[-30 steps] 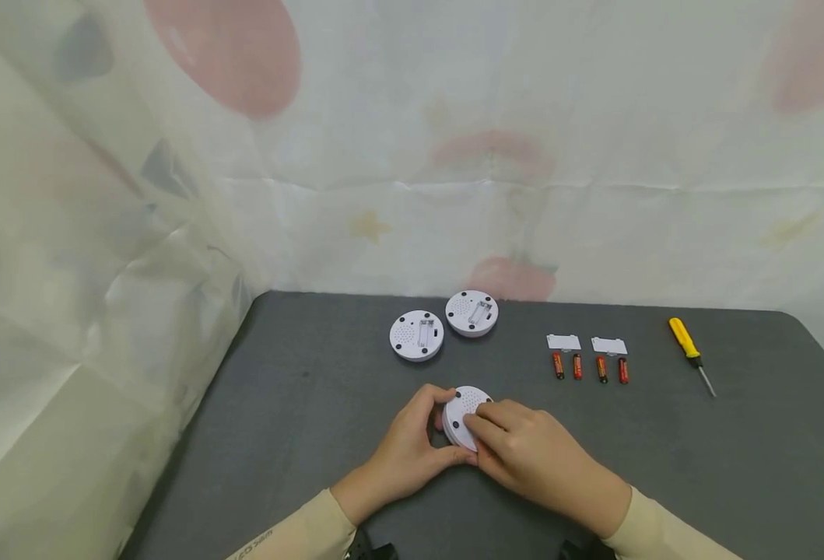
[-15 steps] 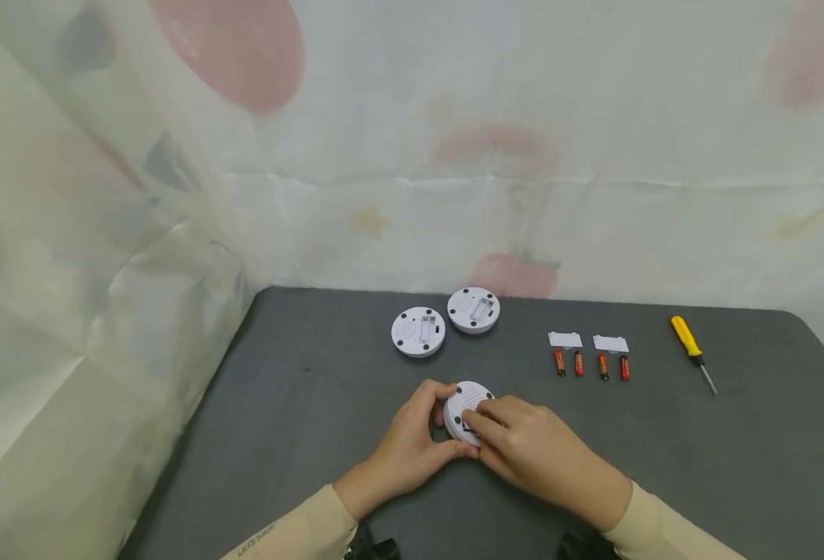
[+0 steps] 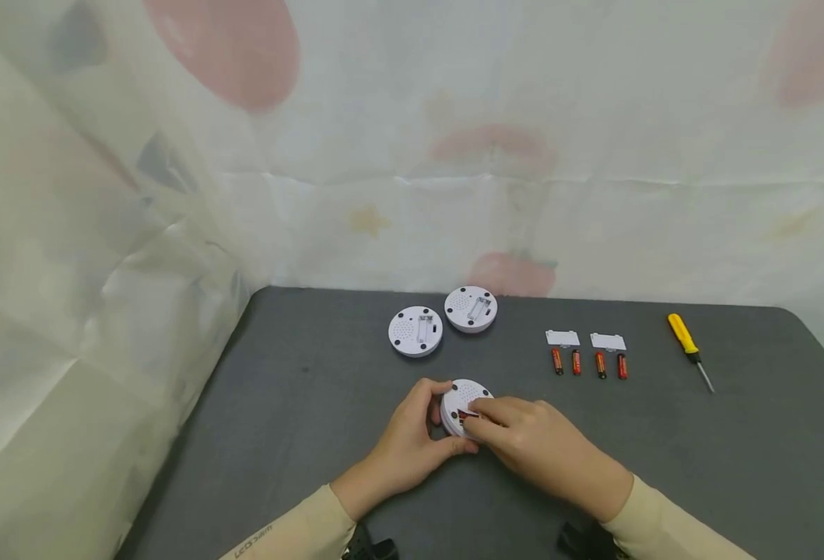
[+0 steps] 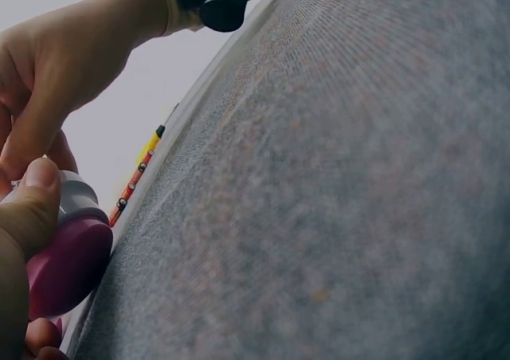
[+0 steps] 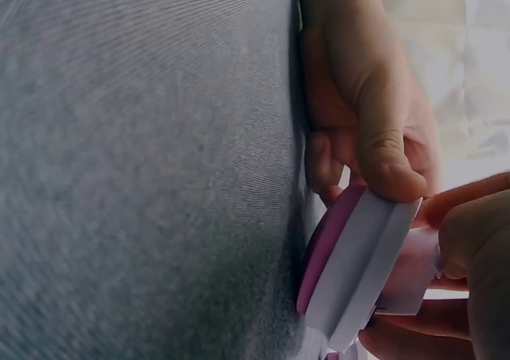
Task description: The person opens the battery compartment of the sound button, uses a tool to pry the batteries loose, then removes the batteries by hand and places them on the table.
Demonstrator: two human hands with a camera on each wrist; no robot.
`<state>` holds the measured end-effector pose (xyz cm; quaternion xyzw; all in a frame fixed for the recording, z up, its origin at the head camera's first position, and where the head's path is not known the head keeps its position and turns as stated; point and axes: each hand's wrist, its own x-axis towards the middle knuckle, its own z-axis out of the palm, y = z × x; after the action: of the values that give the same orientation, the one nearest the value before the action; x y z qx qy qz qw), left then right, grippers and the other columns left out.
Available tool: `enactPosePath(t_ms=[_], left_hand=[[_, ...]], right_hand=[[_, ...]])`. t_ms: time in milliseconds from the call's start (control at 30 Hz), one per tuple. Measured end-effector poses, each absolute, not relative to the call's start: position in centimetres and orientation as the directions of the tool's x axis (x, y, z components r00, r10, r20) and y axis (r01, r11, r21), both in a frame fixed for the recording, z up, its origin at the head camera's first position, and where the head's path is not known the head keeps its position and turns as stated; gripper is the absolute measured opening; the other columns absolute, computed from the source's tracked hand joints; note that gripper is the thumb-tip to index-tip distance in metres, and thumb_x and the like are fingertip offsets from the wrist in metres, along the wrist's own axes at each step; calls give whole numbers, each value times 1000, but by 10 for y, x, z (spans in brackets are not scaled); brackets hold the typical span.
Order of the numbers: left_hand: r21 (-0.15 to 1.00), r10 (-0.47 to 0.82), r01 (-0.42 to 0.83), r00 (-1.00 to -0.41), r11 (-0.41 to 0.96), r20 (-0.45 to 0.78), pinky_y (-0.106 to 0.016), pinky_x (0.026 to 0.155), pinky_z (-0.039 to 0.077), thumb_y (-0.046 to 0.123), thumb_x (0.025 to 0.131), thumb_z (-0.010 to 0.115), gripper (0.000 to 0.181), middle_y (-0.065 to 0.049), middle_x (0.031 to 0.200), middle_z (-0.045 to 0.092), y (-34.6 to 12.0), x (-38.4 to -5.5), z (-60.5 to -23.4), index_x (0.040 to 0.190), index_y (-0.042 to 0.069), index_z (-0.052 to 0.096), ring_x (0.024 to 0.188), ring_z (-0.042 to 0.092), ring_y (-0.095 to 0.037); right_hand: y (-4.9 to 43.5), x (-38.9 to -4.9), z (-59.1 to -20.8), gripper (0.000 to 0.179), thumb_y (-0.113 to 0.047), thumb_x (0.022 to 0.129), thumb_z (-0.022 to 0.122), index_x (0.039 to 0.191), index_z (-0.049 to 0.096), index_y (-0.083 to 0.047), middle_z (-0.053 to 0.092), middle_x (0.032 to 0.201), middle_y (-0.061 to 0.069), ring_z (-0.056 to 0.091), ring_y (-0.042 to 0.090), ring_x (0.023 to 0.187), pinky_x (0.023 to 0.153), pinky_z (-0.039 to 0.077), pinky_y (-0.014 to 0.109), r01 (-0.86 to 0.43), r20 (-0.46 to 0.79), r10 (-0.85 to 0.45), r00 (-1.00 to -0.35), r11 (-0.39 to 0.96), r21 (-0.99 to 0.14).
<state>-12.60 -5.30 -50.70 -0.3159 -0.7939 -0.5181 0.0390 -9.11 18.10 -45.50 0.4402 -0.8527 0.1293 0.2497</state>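
Note:
My left hand (image 3: pixel 415 439) grips the rim of a round white device (image 3: pixel 459 398), with its dotted, footed side facing up. In the left wrist view the device's underside (image 4: pixel 70 268) is purple. My right hand (image 3: pixel 541 447) bends over the device and pinches a thin white battery cover (image 5: pixel 408 274), tilted up from the face in the right wrist view. Something red, apparently a battery (image 3: pixel 464 417), shows in the compartment between the fingers. The right fingers hide the rest of that compartment.
Two similar devices (image 3: pixel 415 332) (image 3: pixel 471 309) lie behind the hands with bare battery compartments. To the right are two white battery covers (image 3: pixel 562 338) (image 3: pixel 608 342) above several red batteries (image 3: pixel 576 362). A yellow-handled screwdriver (image 3: pixel 685 334) lies further right on the grey table (image 3: pixel 299 435).
The right fingers have lifted the battery cover off the device's face, so a dark gap and then red appear in the compartment. The left hand keeps its grip.

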Motion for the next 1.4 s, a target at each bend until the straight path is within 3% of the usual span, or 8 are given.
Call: enactPosePath(t_ms=[100, 200, 300, 367, 600, 933, 1167, 1400], left_hand=[[801, 458, 538, -800, 263, 387, -24, 72, 45, 27, 74, 104, 82, 4, 97, 54, -53, -127, -507, 140, 7, 59, 86, 56, -19], [802, 454, 535, -803, 266, 385, -24, 72, 45, 28, 74, 103, 82, 3, 98, 54, -53, -127, -508, 140, 7, 59, 86, 57, -19], [801, 449, 533, -807, 273, 383, -24, 72, 45, 28, 74, 103, 82, 3, 98, 54, -53, -127, -508, 139, 6, 58, 86, 56, -19], [801, 436, 528, -814, 282, 383, -25, 72, 45, 27, 74, 104, 82, 3, 97, 54, -54, -127, -508, 138, 5, 58, 84, 55, -18], [820, 400, 485, -846, 305, 352, -23, 67, 42, 24, 73, 104, 79, 5, 94, 54, -54, -127, -507, 135, 5, 59, 75, 52, -18], [826, 396, 465, -857, 318, 330, -22, 65, 42, 28, 74, 104, 81, 4, 93, 55, -55, -128, -508, 137, 7, 59, 73, 50, -14], [833, 391, 459, -859, 309, 329, -21, 65, 42, 30, 73, 105, 80, 2, 93, 56, -55, -127, -509, 136, 9, 59, 71, 47, -10], [827, 394, 467, -856, 313, 334, -23, 65, 43, 30, 74, 104, 80, 1, 94, 56, -54, -126, -507, 136, 9, 59, 72, 47, -10]], right_hand=[[183, -92, -455, 42, -23, 119, 38, 118, 79, -13, 76, 119, 3, 76, 19, 99, 73, 65, 37, -817, 537, -692, -482, 577, 10], [185, -94, -454, 22, -13, 108, 64, 124, 78, -8, 77, 119, 5, 77, 21, 101, 75, 65, 39, -814, 536, -691, -485, 580, 12], [186, -94, -452, 42, -5, 87, 84, 128, 76, -3, 77, 121, 8, 78, 22, 103, 76, 65, 40, -809, 528, -689, -496, 588, 7], [187, -95, -451, 50, -2, 81, 85, 131, 75, -1, 77, 123, 10, 78, 24, 105, 77, 65, 41, -803, 520, -686, -508, 595, 1], [194, -96, -445, 57, 5, 79, 88, 134, 73, 0, 76, 126, 13, 78, 26, 106, 79, 65, 41, -764, 513, -647, -564, 645, -27], [207, -112, -450, 35, -3, 85, 91, 117, 81, -11, 68, 138, 11, 69, 27, 117, 83, 63, 45, -691, 605, -469, -643, 696, -194], [221, -127, -468, 24, -7, 84, 93, 106, 83, -9, 73, 119, 14, 68, 34, 107, 88, 57, 52, -577, 632, -314, -708, 774, -261], [232, -134, -482, 16, -10, 80, 95, 92, 85, -12, 71, 95, 4, 66, 29, 87, 76, 48, 51, -472, 597, -248, -763, 845, -252]])
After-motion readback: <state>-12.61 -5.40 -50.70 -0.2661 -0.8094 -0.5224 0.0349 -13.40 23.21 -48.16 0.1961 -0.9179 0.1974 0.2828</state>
